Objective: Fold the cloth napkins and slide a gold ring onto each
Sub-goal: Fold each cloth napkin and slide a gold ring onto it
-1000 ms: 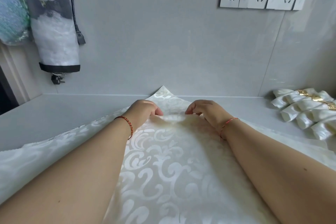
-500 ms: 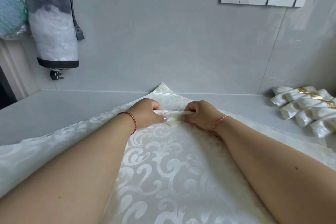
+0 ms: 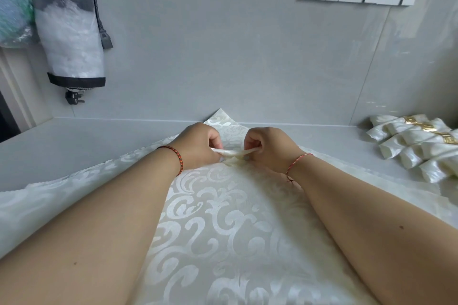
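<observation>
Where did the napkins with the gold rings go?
The finished napkins lie in a pile at the far right of the head view, on the counter by the wall, right of the right hand.

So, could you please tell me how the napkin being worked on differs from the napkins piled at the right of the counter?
The spread napkin lies mostly flat and open across the counter; the piled napkins are folded into narrow bundles. It carries no ring, while gold rings band the piled ones. The left hand and right hand pinch a fold near its far corner; nobody touches the pile. Both are a glossy cream fabric.
</observation>
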